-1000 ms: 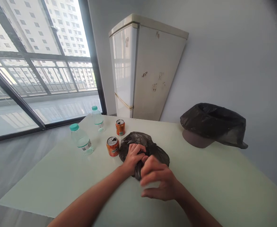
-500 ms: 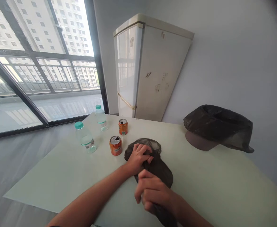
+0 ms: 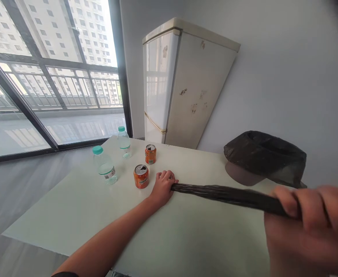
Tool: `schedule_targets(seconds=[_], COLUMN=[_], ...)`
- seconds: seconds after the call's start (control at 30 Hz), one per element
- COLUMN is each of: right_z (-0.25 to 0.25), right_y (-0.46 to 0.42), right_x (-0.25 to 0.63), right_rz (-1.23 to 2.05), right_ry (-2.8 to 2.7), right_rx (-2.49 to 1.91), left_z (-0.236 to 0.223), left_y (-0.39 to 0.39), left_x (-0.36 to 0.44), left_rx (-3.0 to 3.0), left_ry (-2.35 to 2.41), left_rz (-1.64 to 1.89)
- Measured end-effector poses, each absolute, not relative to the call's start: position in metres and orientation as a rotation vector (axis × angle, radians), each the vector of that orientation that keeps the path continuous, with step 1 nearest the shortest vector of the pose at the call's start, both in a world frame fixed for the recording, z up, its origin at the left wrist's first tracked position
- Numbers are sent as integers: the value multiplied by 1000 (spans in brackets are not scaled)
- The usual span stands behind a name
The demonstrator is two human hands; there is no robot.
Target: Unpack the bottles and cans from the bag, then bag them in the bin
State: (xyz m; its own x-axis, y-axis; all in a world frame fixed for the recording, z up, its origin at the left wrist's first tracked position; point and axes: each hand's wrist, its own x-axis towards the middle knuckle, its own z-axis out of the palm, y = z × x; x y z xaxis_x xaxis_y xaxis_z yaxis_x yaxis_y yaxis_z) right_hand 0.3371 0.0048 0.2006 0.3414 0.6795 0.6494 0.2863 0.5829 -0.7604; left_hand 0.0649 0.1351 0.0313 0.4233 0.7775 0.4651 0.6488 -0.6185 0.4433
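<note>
A black plastic bag (image 3: 223,193) is stretched into a long, narrow strip across the table. Its left end is gripped in my left hand (image 3: 163,186), low over the tabletop and just right of the nearer orange can (image 3: 141,177). My right hand (image 3: 313,219), large and close to the camera at the right, is closed around the other end. That hand is a little blurred. A second orange can (image 3: 150,154) stands behind the first; both have opened tops. Two clear plastic bottles with green caps, the nearer bottle (image 3: 104,166) and the farther bottle (image 3: 124,143), stand upright to the left.
On the pale table (image 3: 65,215), at the back right, a round bin (image 3: 241,174) is lined with a black bag (image 3: 267,154). A white fridge (image 3: 198,88) stands beyond the table, against the wall. Sliding glass doors (image 3: 56,92) are at the left.
The bunched bag has been pulled out into a taut strip. My right hand has moved far right and toward the camera, while my left hand stays near the can.
</note>
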Motion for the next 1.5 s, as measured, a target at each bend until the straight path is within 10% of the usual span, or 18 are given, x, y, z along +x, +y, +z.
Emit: schedule_targets(seconds=[0.4,0.87,1.5], right_z=[187,171,78], right_y=[89,112,112], right_x=[343,271,252], right_rz=[992,1760,1512], right_ry=[-627,-518,-699], right_rx=[-461,-543,-927], left_z=[42,51,41], left_y=[129,131,115], left_x=[61,63,73], left_rx=[1694,954,1080], left_ry=[713,151,336], left_rz=[1324,809,322])
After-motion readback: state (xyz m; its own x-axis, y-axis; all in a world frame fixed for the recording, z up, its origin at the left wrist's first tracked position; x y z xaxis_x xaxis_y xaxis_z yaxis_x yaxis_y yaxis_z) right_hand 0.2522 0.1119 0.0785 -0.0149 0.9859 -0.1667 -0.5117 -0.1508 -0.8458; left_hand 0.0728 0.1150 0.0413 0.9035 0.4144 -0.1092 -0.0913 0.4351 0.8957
